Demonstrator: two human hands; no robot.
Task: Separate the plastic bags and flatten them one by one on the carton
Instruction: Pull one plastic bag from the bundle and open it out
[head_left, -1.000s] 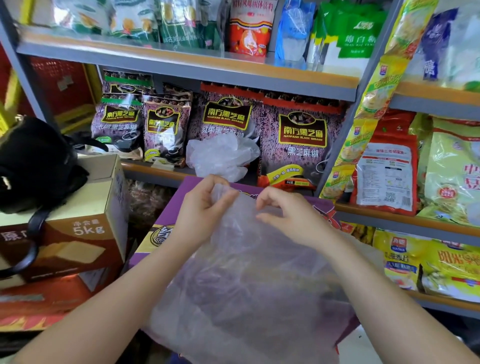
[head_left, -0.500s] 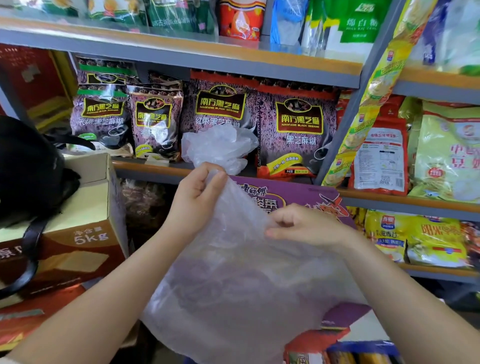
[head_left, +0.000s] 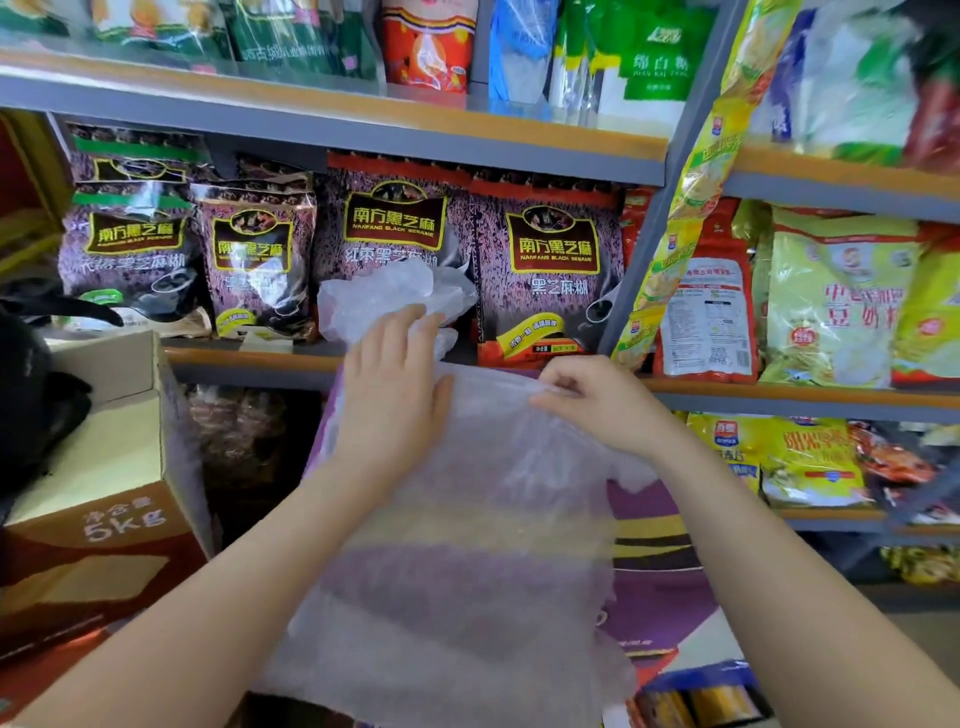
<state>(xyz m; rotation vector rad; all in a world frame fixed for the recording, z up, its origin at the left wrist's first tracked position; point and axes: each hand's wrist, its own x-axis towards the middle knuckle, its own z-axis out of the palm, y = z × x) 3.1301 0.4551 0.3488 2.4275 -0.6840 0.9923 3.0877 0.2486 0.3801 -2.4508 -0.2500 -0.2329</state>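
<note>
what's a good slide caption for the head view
Left hand presses a clear plastic bag flat on the purple carton while the right hand pinches its top edge, before stocked shelves.

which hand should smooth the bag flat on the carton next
Left, probably. The left hand lies open, palm down on the plastic bag over the purple carton; the right hand is pinching the top edge.

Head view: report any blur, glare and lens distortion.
Head view: motion blur smears the upper right packets; glare streaks the black sesame packets; wide-angle bend tilts the shelf post; the plastic bag under the left hand and right hand looks milky, softening the purple carton.
</note>
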